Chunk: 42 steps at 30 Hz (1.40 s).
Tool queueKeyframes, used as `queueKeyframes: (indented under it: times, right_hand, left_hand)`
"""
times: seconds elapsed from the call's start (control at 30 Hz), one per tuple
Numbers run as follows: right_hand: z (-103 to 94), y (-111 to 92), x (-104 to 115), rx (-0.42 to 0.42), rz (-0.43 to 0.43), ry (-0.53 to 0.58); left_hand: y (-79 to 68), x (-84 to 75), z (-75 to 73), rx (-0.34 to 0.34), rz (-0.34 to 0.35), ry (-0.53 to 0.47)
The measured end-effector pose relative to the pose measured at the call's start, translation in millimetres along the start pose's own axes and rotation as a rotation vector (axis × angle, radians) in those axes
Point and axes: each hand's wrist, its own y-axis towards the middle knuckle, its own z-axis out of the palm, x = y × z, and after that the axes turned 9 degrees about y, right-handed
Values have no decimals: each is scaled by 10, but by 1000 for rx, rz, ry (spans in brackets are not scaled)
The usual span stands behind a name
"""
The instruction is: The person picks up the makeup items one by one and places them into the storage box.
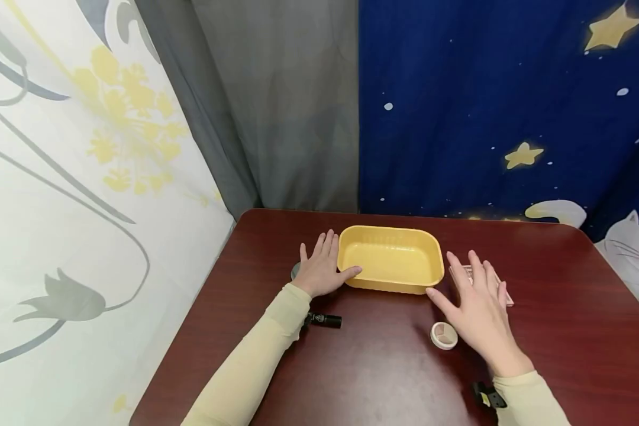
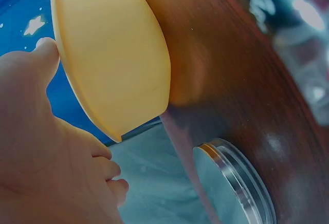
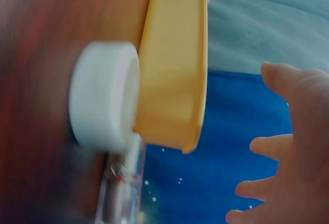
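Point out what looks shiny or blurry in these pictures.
Head view: pale glare on the table and inside the yellow basin; left wrist view: the lettered item, upper right, out of focus with bright glints; right wrist view: the white round container blurred.

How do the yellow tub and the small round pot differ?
The tub is yellow; the pot is off-white. The tub is oblong with rounded corners, the pot circular. The tub is far larger than the pot. The tub has one undivided hollow, while the pot's top shows three sections. Both rest on the reddish-brown table.
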Motion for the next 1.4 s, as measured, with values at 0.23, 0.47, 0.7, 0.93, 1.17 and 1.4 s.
queueKeyframes:
  times: [0.23,0.47,0.7,0.93,1.17,1.4]
  right_hand:
    - [-230,181,-154,7,-4,-24]
    - [-302,274,-309,37,28,-67]
    - [-238,328,-463,101,82,-117]
    - [-119,341,-576,194,175,-160]
    - [7,340,-607,275,254,-206]
    - [73,342,-636,310,314,-232]
  left_hand:
    - [-19,-15,-45,-7,19,-10]
    - [-27,-35,-1,20,47,10]
    - [-64,-73,-18,22,51,-2]
    - [-66,-73,10,20,52,14]
    - [-25,-69,62,10,31,-1]
    - [-41,-68,50,15,39,-30]
